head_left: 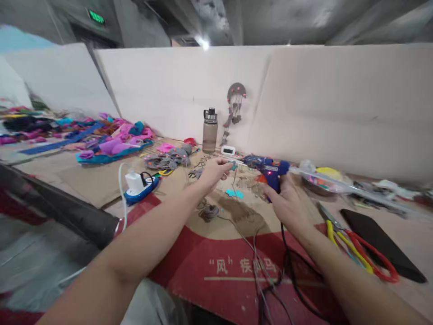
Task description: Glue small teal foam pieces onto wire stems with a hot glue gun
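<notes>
My right hand [284,198] is wrapped round the grip of a blue hot glue gun [272,169], its nozzle pointing left and a small red light glowing on its side. Between the fingertips of my left hand [216,174] is a small teal felt piece [233,166], close to the nozzle; a grey cord runs down beneath it. On the cardboard below lie flat turquoise felt pieces [234,193]. A bundle of grey yarn [207,211] rests below my left wrist, its strands trailing toward the front edge.
A water bottle [210,131] and a small white digital display [228,150] stand at the back. Left are a blue power strip [142,189], grey felt pieces [165,158] and coloured felt scraps [115,140]. Right lie scissors [368,257], a black phone-like slab [382,243] and a bowl [323,180].
</notes>
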A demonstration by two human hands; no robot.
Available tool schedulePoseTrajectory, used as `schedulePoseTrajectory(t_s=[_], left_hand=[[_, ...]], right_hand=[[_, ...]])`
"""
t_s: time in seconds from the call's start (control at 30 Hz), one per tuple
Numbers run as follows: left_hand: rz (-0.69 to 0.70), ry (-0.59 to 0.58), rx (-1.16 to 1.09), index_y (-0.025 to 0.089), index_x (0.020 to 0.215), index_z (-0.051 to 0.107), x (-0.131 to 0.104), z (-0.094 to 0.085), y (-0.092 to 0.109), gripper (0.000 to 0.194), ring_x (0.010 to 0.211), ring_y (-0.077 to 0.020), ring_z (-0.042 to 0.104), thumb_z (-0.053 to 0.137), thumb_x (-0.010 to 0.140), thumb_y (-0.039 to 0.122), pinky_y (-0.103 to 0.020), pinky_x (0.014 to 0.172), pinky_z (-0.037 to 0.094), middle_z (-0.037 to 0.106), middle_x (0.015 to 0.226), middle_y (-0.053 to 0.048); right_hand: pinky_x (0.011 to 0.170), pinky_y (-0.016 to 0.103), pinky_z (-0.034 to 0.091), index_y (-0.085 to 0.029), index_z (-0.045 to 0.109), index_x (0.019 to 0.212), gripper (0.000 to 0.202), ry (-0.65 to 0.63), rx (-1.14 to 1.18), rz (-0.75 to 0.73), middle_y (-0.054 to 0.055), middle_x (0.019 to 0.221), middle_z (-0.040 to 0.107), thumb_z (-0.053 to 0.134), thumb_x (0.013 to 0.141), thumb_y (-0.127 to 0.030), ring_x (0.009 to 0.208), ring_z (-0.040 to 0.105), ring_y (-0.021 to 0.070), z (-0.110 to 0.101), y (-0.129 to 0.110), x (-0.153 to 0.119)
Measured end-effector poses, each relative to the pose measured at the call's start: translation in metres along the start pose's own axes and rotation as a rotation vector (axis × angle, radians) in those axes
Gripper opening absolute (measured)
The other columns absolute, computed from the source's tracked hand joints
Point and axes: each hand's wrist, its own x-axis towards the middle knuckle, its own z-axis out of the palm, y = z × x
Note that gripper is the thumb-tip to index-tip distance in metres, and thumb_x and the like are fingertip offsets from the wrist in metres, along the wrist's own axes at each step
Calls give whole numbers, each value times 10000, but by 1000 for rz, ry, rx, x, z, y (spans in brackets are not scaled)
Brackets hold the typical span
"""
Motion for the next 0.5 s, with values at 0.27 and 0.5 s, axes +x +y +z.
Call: schedulePoseTrajectory(t_s=[0.27,0.5], left_hand=[[-14,18,-28,121,673,557,0,6,0,129,423,-35,426,616,780,78,-172,391,247,497,517,36],[-21,21,-22,124,657,557,-1,9,2,143,415,-34,431,638,765,79,-164,394,257,509,505,30]], right_hand=[[841,374,505,-252,517,1129,316,4,18,-72,53,956,655,555,829,-346,927,613,246,3,15,5],[894,391,501,-262,500,1181,351,-7,30,-96,55,1016,659,545,839,-326,938,625,245,3,19,6]])
